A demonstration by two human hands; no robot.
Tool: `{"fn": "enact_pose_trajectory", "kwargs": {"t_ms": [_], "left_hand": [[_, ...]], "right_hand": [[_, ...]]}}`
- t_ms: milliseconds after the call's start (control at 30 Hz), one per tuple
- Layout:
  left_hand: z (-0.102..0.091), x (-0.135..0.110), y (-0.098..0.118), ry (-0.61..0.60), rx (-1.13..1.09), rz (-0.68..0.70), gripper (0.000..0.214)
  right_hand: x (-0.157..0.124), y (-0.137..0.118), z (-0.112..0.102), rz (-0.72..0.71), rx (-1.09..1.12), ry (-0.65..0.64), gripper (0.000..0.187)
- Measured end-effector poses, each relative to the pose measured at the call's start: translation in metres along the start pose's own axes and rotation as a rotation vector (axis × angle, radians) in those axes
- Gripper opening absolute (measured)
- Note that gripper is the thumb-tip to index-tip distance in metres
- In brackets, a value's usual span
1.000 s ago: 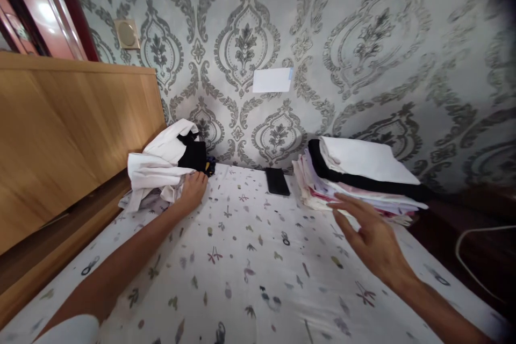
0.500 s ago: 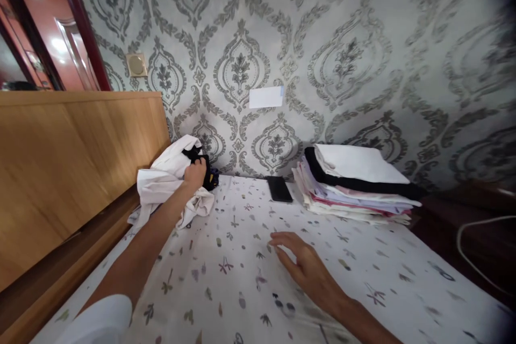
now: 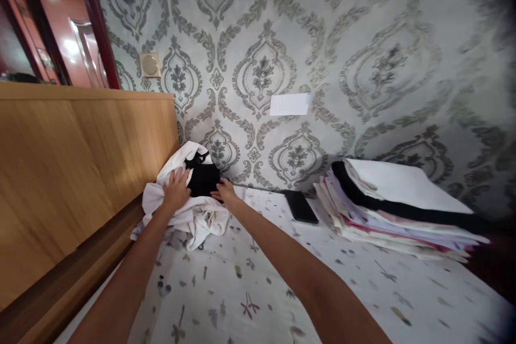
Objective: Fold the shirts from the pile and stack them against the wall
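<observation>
A crumpled pile of white garments [image 3: 193,217] lies in the far left corner of the bed, against the wall. A black garment [image 3: 203,179] sits on top of it. My left hand [image 3: 176,189] rests on the white cloth just left of the black garment, fingers stretched out flat. My right hand [image 3: 224,192] is at the black garment's lower right edge, fingers curled in on the cloth. Both forearms reach out across the patterned bed sheet [image 3: 250,285].
A tall stack of folded clothes [image 3: 403,204] stands at the right by the wall, with a black phone [image 3: 300,206] lying left of it. A wooden headboard [image 3: 80,161] runs along the left. The patterned wall carries a white paper [image 3: 289,104] and a switch [image 3: 150,64].
My right hand has crossed from the middle of the sheet to the black garment. My left hand has slid onto the white cloth beside it. The view has shifted left.
</observation>
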State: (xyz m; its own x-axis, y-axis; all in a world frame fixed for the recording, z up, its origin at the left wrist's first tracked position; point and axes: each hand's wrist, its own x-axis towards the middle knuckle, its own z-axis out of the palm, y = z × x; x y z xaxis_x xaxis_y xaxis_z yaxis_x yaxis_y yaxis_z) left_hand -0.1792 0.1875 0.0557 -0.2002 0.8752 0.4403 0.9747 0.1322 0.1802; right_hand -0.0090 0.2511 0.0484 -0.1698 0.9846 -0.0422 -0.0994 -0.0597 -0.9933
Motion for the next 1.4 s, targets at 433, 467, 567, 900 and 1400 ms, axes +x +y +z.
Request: {"fn": "enact_pose_trajectory", "kwargs": {"t_ms": [433,467,567,900,1400], "left_hand": [[0.012,0.005,-0.015,0.180,-0.187,-0.039,0.062],[0.011,0.004,-0.018,0.208,-0.194,-0.042,0.060],[0.010,0.000,-0.032,0.215,-0.175,-0.037,0.059],[-0.011,-0.013,-0.033,0.018,-0.040,-0.133,0.056],[-0.084,-0.202,0.113,-0.410,-0.633,0.629,0.029]], "right_hand": [[-0.017,-0.088,0.006,-0.394,0.048,-0.079,0.016],[-0.020,-0.098,0.009,-0.430,0.059,-0.083,0.015],[-0.030,-0.125,0.012,-0.529,0.121,-0.058,0.014],[-0.144,-0.217,-0.091,-0.914,-0.022,-0.192,0.017],[-0.360,-0.017,-0.187,-0.322,-0.800,-0.274,0.026]]}}
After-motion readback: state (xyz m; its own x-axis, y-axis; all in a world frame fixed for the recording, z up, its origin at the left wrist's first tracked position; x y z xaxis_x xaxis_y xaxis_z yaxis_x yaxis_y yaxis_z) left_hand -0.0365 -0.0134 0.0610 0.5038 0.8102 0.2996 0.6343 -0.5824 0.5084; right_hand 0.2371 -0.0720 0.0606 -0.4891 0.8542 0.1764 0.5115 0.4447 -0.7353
